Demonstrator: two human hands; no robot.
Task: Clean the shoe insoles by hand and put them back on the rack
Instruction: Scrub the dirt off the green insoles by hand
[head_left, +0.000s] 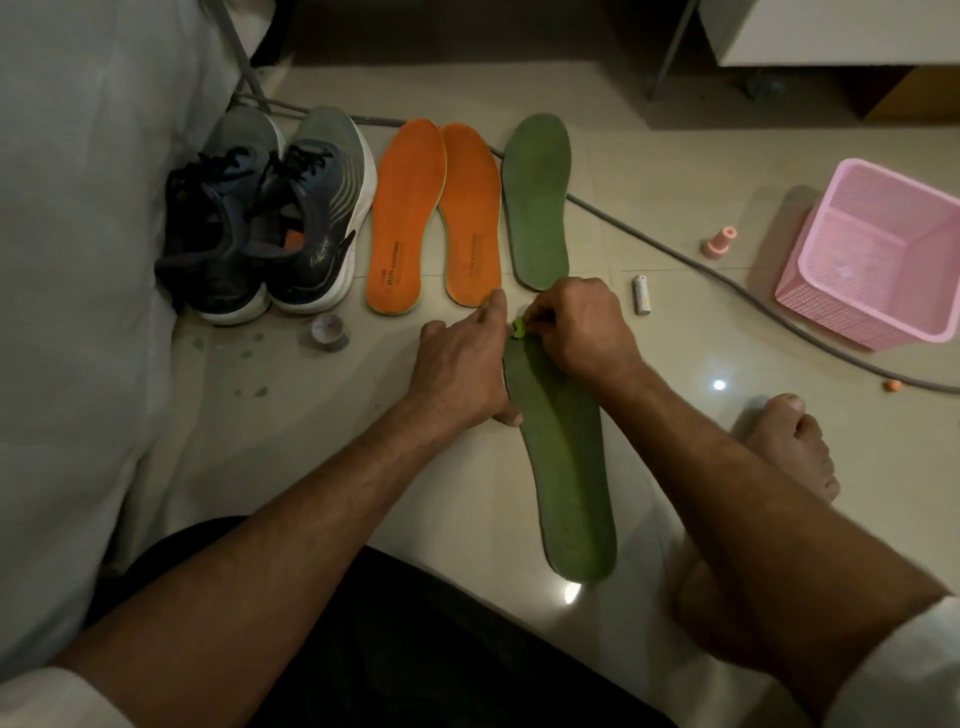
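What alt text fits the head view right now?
Both hands work on a green insole on the floor: the right hand pinches a small green bit at its far end, the left hand steadies its edge. Beyond lie two orange insoles, another green one, and sneakers.

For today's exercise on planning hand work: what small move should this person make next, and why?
Probably pull the small green bit off the near green insole. The right hand pinches it at the insole's far end, while the left hand steadies the insole's edge.
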